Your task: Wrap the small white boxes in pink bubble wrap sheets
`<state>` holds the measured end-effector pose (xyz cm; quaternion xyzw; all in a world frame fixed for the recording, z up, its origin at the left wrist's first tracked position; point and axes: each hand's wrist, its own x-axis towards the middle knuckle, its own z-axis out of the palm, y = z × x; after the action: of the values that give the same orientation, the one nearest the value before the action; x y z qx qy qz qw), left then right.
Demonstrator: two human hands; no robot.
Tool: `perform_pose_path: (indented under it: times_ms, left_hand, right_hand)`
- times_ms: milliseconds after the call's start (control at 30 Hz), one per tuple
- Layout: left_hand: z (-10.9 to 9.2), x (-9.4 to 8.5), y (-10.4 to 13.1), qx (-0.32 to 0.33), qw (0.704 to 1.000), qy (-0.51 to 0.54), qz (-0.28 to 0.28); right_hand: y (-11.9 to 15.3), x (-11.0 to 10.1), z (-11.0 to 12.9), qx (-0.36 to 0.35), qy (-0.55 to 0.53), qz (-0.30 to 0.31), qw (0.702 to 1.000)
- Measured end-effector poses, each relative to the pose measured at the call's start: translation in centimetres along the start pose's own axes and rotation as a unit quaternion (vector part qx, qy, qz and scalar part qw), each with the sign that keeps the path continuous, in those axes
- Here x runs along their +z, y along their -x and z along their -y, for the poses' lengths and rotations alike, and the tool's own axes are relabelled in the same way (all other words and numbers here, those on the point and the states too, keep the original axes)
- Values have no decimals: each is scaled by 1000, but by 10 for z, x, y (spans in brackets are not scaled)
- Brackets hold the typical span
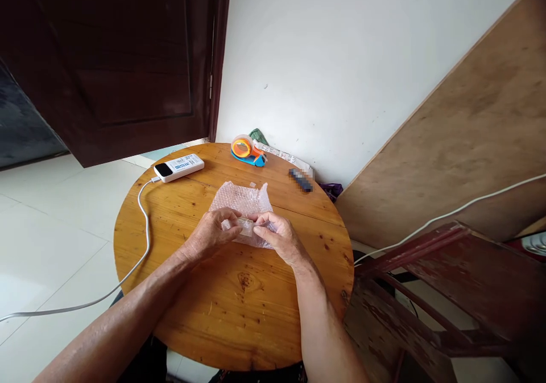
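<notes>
A round wooden table (243, 332) carries everything being worked on, with a sheet of bubble wrap (241, 196) lying rumpled near its middle. Over the sheet's near part, the left hand (210, 230) and the right hand (285, 239) face each other, thumbs and fingers apparently pinching opposite ends of a small clear packet. Beyond them lie a white power bank (179, 168), its cable plugged in, and a tape dispenser (249, 152), both untouched. The step in hand seems to be handling that small clear packet (246, 227), held between the fingertips; its contents cannot be made out. The next move probably calls for a light, even pinch from both sides.
</notes>
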<state>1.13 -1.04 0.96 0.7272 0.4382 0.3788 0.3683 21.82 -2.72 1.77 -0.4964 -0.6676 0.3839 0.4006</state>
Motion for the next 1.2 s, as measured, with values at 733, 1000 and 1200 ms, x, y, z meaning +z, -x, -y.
perform_pose_path:
  times_ms: [733, 1000, 1200]
  left_hand:
    - [9, 4, -2, -31, 999, -5, -18]
    - [8, 5, -4, -40, 999, -2, -15]
    - [7, 6, -5, -44, 999, 20, -7]
  right_hand:
    - [0, 0, -9, 93, 65, -66, 991]
    - [8, 5, 16, -150, 337, -263, 891]
    - [12, 32, 35, -272, 374, -99, 881]
